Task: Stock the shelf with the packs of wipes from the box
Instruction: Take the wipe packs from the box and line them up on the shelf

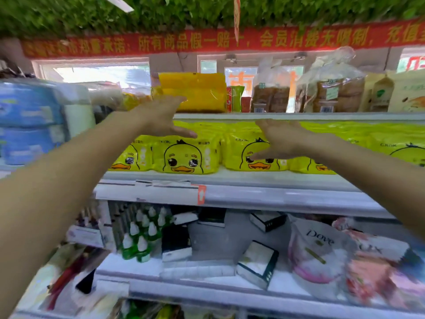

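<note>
Yellow packs of wipes [186,155] printed with a duck face lie in a row on the middle shelf [230,178], stacked to the board above. My left hand [161,116] is spread open in front of the row's upper left, its fingers reaching toward the shelf above. My right hand [278,139] is also open, fingers straight, hovering in front of the pack with the duck face [234,155] right of centre. Neither hand holds anything. The box is not in view.
A yellow package [195,90], bagged bread [331,88] and cartons stand on the top shelf. Blue tissue bundles [30,118] fill the left. The lower shelf holds green bottles [142,233], small black-and-white boxes [257,263] and a Dove pouch [317,249].
</note>
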{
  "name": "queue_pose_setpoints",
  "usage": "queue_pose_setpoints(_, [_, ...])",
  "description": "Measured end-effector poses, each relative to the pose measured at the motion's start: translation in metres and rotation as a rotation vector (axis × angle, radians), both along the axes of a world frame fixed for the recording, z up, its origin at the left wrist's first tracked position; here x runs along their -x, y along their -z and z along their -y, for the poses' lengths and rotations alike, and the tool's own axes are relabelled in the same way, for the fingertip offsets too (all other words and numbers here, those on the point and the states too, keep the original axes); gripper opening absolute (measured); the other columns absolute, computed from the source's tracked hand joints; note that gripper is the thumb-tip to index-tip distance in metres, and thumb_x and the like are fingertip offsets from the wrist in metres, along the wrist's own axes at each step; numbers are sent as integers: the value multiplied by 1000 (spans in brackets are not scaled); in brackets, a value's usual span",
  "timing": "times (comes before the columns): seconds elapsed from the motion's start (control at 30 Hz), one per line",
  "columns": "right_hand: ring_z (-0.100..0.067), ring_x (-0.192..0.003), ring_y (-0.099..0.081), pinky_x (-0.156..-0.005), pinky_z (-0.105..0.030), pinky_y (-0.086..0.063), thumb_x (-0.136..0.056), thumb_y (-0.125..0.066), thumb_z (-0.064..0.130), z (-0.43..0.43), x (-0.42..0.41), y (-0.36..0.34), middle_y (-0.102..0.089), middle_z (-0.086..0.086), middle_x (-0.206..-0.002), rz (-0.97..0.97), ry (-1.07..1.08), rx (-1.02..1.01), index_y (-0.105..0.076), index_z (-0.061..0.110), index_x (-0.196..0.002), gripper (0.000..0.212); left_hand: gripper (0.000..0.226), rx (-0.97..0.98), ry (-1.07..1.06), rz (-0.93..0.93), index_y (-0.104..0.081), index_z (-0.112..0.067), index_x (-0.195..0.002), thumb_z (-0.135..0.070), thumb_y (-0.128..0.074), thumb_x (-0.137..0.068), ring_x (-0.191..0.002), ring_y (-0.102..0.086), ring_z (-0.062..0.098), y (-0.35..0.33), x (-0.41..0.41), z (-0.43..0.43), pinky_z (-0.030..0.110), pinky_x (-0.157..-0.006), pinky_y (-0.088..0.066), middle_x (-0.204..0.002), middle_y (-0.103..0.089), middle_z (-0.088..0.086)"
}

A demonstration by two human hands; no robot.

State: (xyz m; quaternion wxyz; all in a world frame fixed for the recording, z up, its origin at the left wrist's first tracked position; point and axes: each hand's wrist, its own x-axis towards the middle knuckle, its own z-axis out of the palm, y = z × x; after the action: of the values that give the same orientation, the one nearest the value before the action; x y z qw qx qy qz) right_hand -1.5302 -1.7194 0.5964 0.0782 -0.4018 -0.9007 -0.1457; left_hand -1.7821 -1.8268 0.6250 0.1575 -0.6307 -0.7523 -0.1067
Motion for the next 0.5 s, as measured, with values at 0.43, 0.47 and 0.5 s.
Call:
queue_pose_setpoints(0.43, [-28,-142,-27,-111,-42,-29,-73,-64,68,26,137,26,-21,-9,-158,-35,-95,-62,-7,12,-153,113,115,172,192,-139,-4,-24,-155,-70,-65,-70,-148,-15,22,38,64,-29,41,-121,-10,-162,-12,2])
queue_pose_setpoints(0.47, [-27,-142,-27,-111,-41,-29,-72,-65,68,23,140,26,-22,-8,-158,-21,-79,-74,-6,13,-153,115,117,190,206,-148,-2,-24,-155,-72,-66,-69,-148,-14,22,40,66,-34,41,-121,-10,-162,-13,3])
queue_pose_setpoints(0.5, [-27,-141,-28,-111,-41,-29,-71,-66,69,22,139,26,-24,-8,-157,-13,-67,-81,-6,13,-153,116,120,208,215,-151,0,-25,-155,-72,-67,-67,-148,-14,23,41,65,-38,42,-121,-11,-162,-13,3])
